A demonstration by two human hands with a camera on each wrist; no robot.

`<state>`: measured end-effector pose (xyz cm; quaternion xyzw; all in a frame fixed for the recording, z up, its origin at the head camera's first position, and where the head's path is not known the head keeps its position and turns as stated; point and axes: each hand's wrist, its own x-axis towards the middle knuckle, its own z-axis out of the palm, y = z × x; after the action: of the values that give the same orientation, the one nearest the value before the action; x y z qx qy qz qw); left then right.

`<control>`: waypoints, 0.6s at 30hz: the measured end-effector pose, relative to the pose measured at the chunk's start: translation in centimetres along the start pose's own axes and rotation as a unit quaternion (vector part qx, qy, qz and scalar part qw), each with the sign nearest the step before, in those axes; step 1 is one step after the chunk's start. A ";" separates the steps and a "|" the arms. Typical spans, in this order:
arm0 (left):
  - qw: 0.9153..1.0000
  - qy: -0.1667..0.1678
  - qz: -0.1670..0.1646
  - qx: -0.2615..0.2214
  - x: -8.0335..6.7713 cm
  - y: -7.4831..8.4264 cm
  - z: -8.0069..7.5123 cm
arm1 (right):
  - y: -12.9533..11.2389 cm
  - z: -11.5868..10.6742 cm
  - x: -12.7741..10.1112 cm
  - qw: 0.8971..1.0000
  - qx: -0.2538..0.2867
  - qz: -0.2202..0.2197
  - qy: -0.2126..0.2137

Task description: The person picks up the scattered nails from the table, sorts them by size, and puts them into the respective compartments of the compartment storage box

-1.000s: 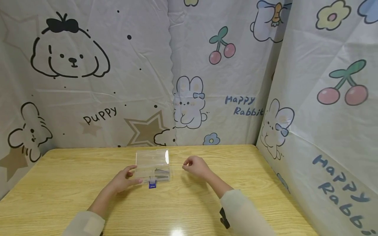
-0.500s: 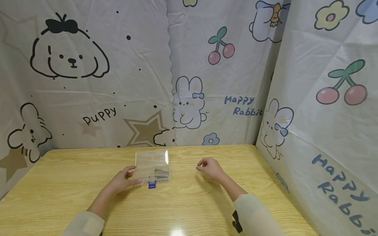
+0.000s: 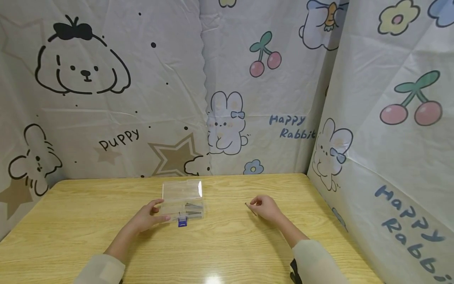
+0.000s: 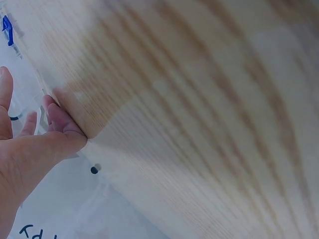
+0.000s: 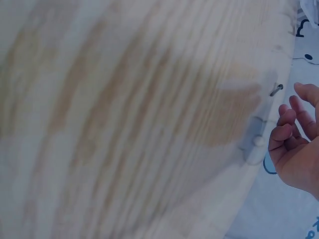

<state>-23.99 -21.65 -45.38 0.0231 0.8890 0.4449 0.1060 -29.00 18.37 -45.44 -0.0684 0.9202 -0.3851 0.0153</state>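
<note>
A clear plastic storage box (image 3: pixel 173 207) lies on the table, its lid (image 3: pixel 182 189) raised at the back and a blue latch (image 3: pixel 182 222) at the front. Several thin metal fasteners (image 3: pixel 193 213) lie in its right-hand part. My left hand (image 3: pixel 143 218) grips the box's left end, thumb at the front and fingers at the side. One thin headed metal fastener (image 3: pixel 252 211), a nail or a screw, lies on the tabletop right of the box. Beside it is my right hand (image 3: pixel 266 207); in the right wrist view its loosely bent fingers stand apart from the fastener (image 5: pixel 276 90).
The wood-grained table (image 3: pixel 213 252) reaches back to a printed cloth (image 3: pixel 170 98) hanging behind it. Another cloth panel (image 3: pixel 386 157) stands along the right edge. Between the box and my right hand is bare tabletop.
My right hand has moved right, away from the box, and let go of a metal fastener, which now shows on the table. My left hand and the box have stayed put.
</note>
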 end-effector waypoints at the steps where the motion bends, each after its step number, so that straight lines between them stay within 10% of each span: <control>1: 1.000 0.000 0.000 -0.001 0.0 0.0 0.0 | 0.1 -0.1 -0.1 1.000 0.000 -0.001 0.000; 18: 1.000 0.001 -0.001 0.002 0.2 -0.2 0.1 | 1.8 -0.3 -0.8 0.999 -0.033 0.019 0.002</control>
<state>-24.12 -21.72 -45.62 0.0215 0.8902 0.4427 0.1056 -28.47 19.95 -46.57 -0.0508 0.9334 -0.3547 0.0186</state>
